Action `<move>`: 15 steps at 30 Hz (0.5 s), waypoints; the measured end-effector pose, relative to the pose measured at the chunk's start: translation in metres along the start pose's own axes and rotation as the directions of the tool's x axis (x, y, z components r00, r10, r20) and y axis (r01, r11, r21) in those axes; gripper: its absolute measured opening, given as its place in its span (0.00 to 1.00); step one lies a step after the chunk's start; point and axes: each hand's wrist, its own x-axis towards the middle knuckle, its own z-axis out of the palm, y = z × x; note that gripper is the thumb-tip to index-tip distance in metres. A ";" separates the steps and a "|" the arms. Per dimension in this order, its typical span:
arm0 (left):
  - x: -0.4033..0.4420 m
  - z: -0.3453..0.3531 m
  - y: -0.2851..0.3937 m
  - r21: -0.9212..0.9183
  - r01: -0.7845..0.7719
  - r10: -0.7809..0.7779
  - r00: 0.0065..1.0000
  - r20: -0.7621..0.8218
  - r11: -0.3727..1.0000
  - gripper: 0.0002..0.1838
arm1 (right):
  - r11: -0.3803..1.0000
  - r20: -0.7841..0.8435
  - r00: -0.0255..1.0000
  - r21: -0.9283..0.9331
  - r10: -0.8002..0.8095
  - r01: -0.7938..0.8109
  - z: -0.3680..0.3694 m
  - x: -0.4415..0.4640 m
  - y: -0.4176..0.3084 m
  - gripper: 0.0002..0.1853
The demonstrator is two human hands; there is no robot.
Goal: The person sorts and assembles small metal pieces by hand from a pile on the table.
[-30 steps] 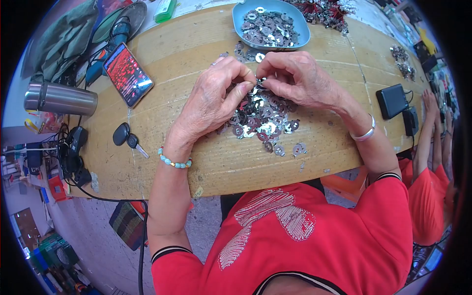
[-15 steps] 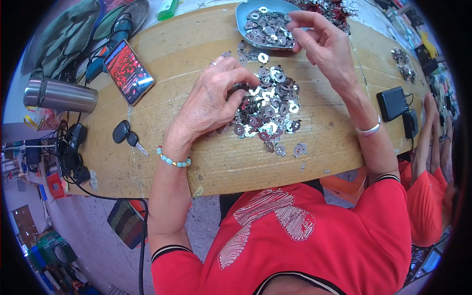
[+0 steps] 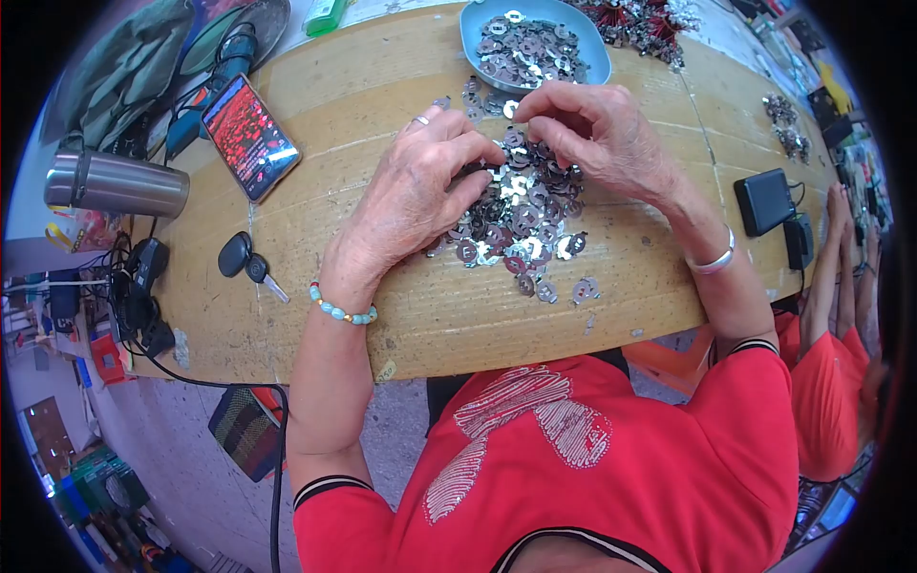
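Note:
A loose pile of small, flat, round metal pieces with cut-out centres and small tabs (image 3: 525,220) lies on the cardboard-covered table (image 3: 458,334). My left hand (image 3: 415,181) rests at the pile's left edge, fingers curled, thumb and forefinger close together; whatever lies between their tips is hidden. Over the pile's upper right is my right hand (image 3: 611,143), its thumb and forefinger slightly apart and nothing visible between them. Beyond it stands a blue plastic tray (image 3: 600,67) holding many more of these metal pieces.
To the left are a phone (image 3: 250,138), a car key (image 3: 256,267) and a steel tumbler (image 3: 119,184). A black box (image 3: 764,201) with a cable sits at right, near another metal heap (image 3: 788,126). Another person's arm (image 3: 829,267) shows at the far right.
My right hand has come down from the blue tray's edge to the upper right of the pile. My left hand has stayed at the pile's left side, with only a slight shift.

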 end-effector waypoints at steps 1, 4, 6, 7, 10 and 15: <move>0.000 0.001 -0.001 -0.002 -0.018 0.018 1.000 -0.015 1.000 0.10 | 1.000 0.019 1.000 -0.012 0.005 -0.004 -0.001 0.000 -0.001 0.07; 0.002 0.003 -0.001 0.055 -0.044 0.046 0.998 -0.042 0.998 0.09 | 0.998 0.024 0.999 -0.035 -0.041 0.042 0.001 -0.001 0.001 0.07; 0.003 0.006 0.000 0.049 -0.046 0.051 0.995 -0.091 0.998 0.06 | 1.000 0.041 0.999 -0.007 -0.010 0.011 0.001 -0.001 -0.001 0.07; 0.004 0.007 0.001 0.045 -0.048 0.053 0.992 -0.115 0.998 0.04 | 0.999 0.067 0.997 0.025 0.046 -0.048 0.000 -0.001 -0.007 0.07; 0.006 0.006 0.002 0.034 -0.063 0.068 0.981 -0.180 0.997 0.08 | 0.995 0.078 0.996 0.089 0.046 -0.053 0.005 -0.002 -0.010 0.08; 0.005 0.005 0.010 -0.102 0.062 -0.083 0.972 -0.221 0.993 0.08 | 0.997 0.069 0.998 0.083 0.000 -0.006 0.013 -0.004 -0.007 0.08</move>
